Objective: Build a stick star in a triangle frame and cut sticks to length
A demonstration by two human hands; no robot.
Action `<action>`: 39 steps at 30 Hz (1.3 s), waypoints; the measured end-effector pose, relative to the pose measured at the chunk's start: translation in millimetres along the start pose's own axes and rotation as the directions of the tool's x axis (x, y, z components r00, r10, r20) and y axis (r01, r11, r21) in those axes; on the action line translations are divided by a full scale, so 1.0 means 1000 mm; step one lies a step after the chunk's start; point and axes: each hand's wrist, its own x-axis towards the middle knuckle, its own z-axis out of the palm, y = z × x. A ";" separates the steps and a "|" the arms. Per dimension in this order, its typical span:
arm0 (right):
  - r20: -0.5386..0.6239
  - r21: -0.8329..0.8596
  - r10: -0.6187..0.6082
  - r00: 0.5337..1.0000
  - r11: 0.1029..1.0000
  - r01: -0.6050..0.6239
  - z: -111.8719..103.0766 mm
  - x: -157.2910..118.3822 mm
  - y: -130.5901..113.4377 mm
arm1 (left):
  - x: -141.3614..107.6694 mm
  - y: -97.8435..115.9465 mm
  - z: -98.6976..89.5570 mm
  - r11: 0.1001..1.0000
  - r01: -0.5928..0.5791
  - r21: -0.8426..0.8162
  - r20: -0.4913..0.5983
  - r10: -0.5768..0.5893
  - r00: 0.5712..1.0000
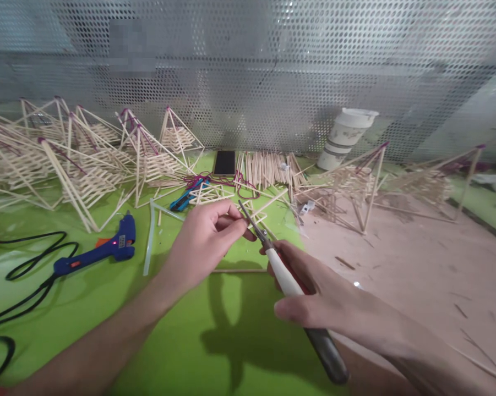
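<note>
My left hand (pixel 212 231) is pinched closed just left of the jaws of a pair of snips. What lies between its fingertips is too small and hidden to make out. The snips (pixel 287 275) have a white and dark grey handle and thin dark blades pointing up and left. My right hand (pixel 314 291) is wrapped round their handles. Behind my hands, a small frame of glued wooden sticks (pixel 210 192) lies on the green table (pixel 181 341). A single stick (pixel 241 270) rests on the table below my fingers.
Stick pyramids (pixel 82 176) crowd the left, with another pyramid (pixel 365 181) at the right. A blue glue gun (pixel 94 253) with a black cord lies left, beside a glue stick (pixel 149 242). Farther back are a blue cutter (pixel 185 197), a phone (pixel 224 163), loose sticks (pixel 266 170) and a paper cup (pixel 347 137).
</note>
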 end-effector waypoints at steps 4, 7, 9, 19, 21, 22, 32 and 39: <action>0.011 0.031 0.022 1.000 0.999 -0.023 0.000 -0.001 -0.004 | 0.000 0.001 0.000 0.999 0.009 -0.031 -0.004 -0.009 1.000; -0.001 0.031 0.033 0.999 0.999 -0.033 0.000 -0.001 -0.005 | 0.001 0.001 0.000 0.999 0.014 -0.049 -0.002 -0.014 1.000; 0.003 0.045 0.022 1.000 0.999 -0.022 0.001 0.000 -0.005 | 0.001 0.001 0.000 0.998 0.012 -0.055 -0.003 -0.012 1.000; 0.025 0.102 -0.008 1.000 0.995 0.005 0.002 0.001 -0.004 | 0.000 0.000 0.001 0.997 0.015 -0.081 -0.009 -0.016 1.000; 0.031 0.105 -0.023 0.999 0.994 0.020 0.001 0.002 -0.001 | 0.000 0.000 0.001 0.997 0.019 -0.076 -0.008 -0.020 1.000; 0.034 0.104 -0.031 0.999 0.994 0.027 0.001 0.002 0.000 | 0.000 0.000 0.001 0.997 0.020 -0.073 -0.007 -0.020 1.000; -0.021 -0.027 -0.071 0.997 0.997 0.071 -0.001 0.003 0.018 | 0.000 -0.001 0.001 0.999 0.000 -0.047 -0.014 -0.001 1.000; -0.129 -0.270 -0.099 0.987 0.961 0.061 0.005 -0.009 0.015 | -0.004 0.001 0.004 0.999 -0.033 0.013 -0.068 0.034 0.997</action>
